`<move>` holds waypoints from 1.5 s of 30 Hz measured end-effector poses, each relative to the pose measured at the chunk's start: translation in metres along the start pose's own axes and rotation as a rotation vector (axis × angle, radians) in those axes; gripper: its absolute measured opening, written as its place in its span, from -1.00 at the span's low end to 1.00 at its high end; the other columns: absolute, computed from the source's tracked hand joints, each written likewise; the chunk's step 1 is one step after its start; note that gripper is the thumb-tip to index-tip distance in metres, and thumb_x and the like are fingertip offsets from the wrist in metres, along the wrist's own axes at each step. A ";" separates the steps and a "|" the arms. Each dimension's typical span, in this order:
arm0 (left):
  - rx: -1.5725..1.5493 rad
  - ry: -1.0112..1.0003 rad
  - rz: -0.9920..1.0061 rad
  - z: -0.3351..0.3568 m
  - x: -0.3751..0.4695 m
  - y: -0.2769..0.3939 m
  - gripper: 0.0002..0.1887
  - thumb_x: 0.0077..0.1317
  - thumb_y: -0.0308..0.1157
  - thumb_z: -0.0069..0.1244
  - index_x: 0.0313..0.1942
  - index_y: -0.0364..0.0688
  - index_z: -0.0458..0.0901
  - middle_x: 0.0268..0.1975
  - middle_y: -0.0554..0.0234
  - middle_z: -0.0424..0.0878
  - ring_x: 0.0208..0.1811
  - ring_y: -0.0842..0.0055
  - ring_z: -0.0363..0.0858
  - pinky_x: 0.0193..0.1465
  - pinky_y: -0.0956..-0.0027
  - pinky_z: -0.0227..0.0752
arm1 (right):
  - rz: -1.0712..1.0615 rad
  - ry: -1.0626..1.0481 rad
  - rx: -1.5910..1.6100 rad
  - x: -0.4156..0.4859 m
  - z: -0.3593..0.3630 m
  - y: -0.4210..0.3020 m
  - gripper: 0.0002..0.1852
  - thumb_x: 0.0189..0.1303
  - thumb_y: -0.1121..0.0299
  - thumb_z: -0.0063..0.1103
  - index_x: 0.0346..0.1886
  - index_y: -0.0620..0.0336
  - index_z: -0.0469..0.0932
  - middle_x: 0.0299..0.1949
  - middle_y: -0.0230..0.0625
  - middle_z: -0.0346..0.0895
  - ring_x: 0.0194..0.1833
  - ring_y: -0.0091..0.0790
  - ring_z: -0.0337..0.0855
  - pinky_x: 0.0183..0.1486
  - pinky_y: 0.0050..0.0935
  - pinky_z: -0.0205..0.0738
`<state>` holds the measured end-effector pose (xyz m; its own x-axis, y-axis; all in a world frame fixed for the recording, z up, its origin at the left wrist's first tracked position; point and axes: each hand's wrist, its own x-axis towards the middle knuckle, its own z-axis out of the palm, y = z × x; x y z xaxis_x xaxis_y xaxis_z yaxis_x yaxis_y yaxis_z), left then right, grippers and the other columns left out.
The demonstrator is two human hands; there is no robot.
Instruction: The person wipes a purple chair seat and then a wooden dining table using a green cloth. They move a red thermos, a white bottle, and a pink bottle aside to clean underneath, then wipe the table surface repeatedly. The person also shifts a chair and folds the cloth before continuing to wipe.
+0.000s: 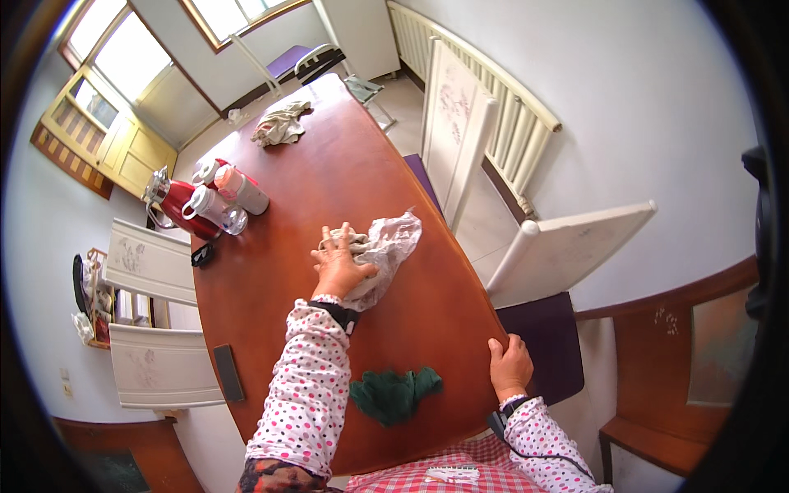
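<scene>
My left hand (340, 265) lies with spread fingers on a crumpled beige cloth (356, 241) on the reddish-brown wooden table (296, 320). A clear plastic bag (397, 237) lies crumpled beside the cloth and reaches under my left hand. At the table's right edge rests my right hand (511, 365), thumb on top, with nothing seen in it. A dark green cloth (394, 394) is bunched up near the table's front edge, between my forearms. Another beige cloth (282, 124) lies crumpled at the far end.
A red vacuum jug (185, 200), a clear plastic bottle (216, 209) and a bottle with a pink lid (243, 188) stand at the left, near a small black object (201, 254). A dark flat bar (228, 373) lies at the left edge. White chairs (567, 252) flank the table.
</scene>
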<state>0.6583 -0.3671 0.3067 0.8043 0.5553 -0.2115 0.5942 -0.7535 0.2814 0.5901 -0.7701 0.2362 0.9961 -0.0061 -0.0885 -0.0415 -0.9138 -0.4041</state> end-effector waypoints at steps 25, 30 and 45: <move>0.289 0.185 -0.161 -0.034 -0.057 -0.255 -0.31 0.23 -0.42 0.27 0.40 -0.10 0.51 0.25 -0.11 0.55 0.30 -0.11 0.51 0.38 -0.09 0.42 | -0.042 0.094 -0.057 0.002 0.005 0.002 -0.45 0.38 -0.22 0.22 -0.06 0.16 0.59 -0.20 -0.01 0.70 -0.15 0.12 0.74 -0.10 0.08 0.63; 0.246 0.494 -0.043 -0.017 -0.077 -0.240 -0.12 0.32 -0.25 0.31 0.61 0.04 0.24 0.64 -0.08 0.19 0.55 -0.13 0.30 0.49 -0.11 0.37 | -0.021 0.082 -0.065 0.002 0.006 0.002 -0.45 0.37 -0.25 0.21 -0.14 0.12 0.58 -0.25 -0.05 0.70 -0.21 0.11 0.74 -0.14 0.08 0.64; -0.024 -0.055 0.198 0.074 -0.345 -0.029 0.01 0.23 -0.08 0.37 0.60 -0.07 0.18 0.69 -0.14 0.00 0.68 -0.21 -0.04 0.65 -0.34 -0.12 | -0.045 0.143 -0.065 -0.001 0.008 0.007 -0.46 0.38 -0.25 0.21 -0.21 0.10 0.54 -0.31 -0.15 0.68 -0.25 -0.02 0.76 -0.21 -0.01 0.65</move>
<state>0.3634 -0.5628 0.3026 0.9042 0.3769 -0.2008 0.4253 -0.8370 0.3442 0.5882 -0.7728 0.2264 0.9980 -0.0179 0.0610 0.0042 -0.9386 -0.3449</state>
